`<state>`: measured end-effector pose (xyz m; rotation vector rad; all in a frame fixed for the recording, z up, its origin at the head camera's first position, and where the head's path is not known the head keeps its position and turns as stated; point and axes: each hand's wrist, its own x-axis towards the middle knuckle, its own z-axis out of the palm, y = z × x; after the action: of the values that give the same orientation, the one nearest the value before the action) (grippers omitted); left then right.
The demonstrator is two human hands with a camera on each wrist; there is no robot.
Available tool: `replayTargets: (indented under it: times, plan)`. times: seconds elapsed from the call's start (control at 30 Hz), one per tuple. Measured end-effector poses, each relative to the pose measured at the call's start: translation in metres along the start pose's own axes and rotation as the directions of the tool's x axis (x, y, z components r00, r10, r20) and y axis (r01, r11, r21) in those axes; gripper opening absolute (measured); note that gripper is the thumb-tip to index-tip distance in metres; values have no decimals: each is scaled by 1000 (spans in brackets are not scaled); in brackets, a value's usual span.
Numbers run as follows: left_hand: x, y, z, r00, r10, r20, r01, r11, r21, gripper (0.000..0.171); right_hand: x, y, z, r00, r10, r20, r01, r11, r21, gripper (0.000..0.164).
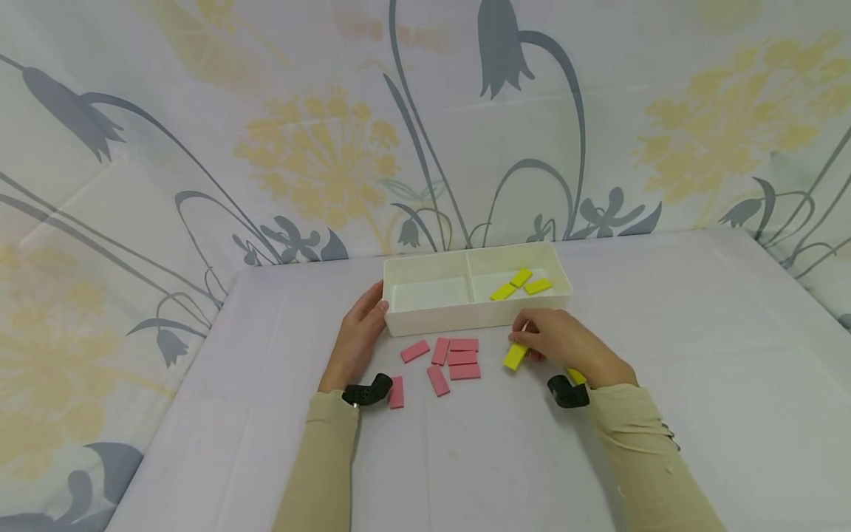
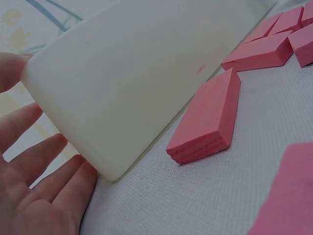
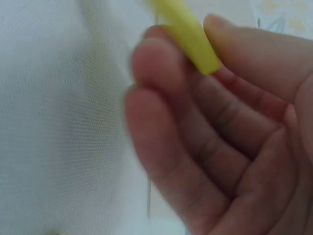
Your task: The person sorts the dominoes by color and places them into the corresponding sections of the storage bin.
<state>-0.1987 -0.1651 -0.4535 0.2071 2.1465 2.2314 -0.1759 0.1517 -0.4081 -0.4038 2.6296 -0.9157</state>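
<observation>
My left hand (image 1: 359, 336) rests against the left end of a white two-compartment box (image 1: 439, 320). In the left wrist view its fingers lie fairly straight along the end wall (image 2: 112, 88), the thumb at the upper corner. Just in front of the box's right half, my right hand (image 1: 565, 340) pinches a yellow block (image 1: 515, 358) between thumb and fingers. Seen from the right wrist, that flat block (image 3: 190, 36) sticks out past the fingertips. Several yellow blocks (image 1: 521, 278) lie in the right compartment; the left compartment (image 1: 428, 293) holds nothing visible.
Several pink blocks (image 1: 463, 358) lie loose on the white cloth before the box, one of them (image 1: 396, 392) beside the left wrist. Another yellow block (image 1: 576, 376) is partly hidden by the right wrist. Patterned fabric (image 1: 439, 148) rises behind the box.
</observation>
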Motion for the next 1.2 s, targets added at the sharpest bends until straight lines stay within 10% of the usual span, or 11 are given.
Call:
replayTargets:
  times: [0.83,1.2]
  plan:
    - [-8,16,3,1000,-20,13,19,998,53,54,-1,-1,-7,996,-61,-69,77,963,260,20]
    - [0,-1,-1,1000,-16,-14,16,1000,15,47,2,2,-5,985,-90,-149,131,949,289,28]
